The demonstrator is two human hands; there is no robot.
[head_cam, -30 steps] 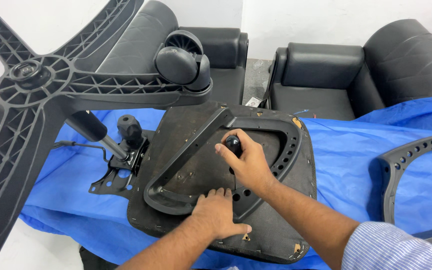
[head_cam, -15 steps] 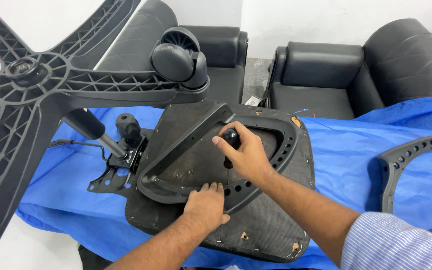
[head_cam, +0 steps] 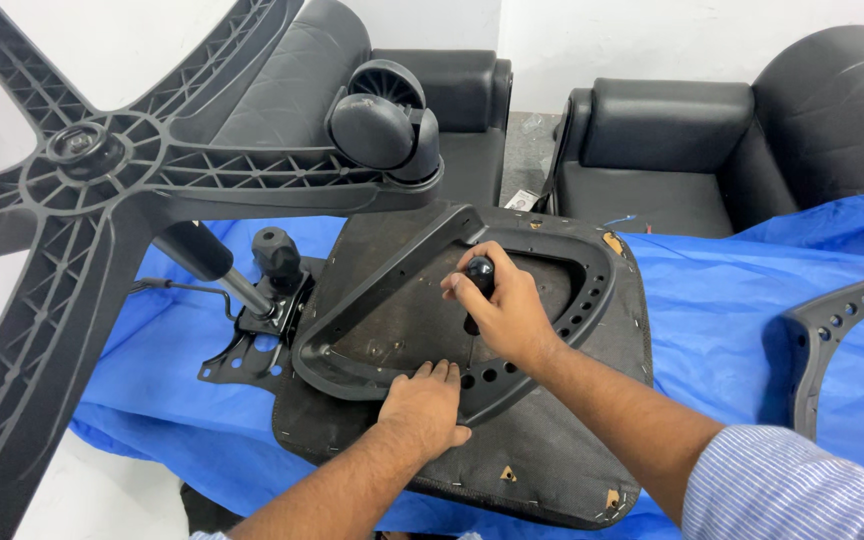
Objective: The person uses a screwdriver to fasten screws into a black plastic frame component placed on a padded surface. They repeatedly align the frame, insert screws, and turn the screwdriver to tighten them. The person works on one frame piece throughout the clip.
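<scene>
A black seat frame (head_cam: pixel 562 300) lies on blue sheeting (head_cam: pixel 732 300); the sleeve (head_cam: pixel 792 490) is blue-and-white striped.

A dark seat (head_cam: pixel 542 450) lies upside down on blue cloth, in the middle of the frame. A black frame (head_cam: pixel 392 300) with small holes rests on it. A black handle (head_cam: pixel 480 272) stands upright above it.

Matt black plastic frame (head_cam: pixel 562 300), rough fibrous seat underside (head_cam: pixel 552 450), glossy blue sheet (head_cam: pixel 722 300).
</scene>
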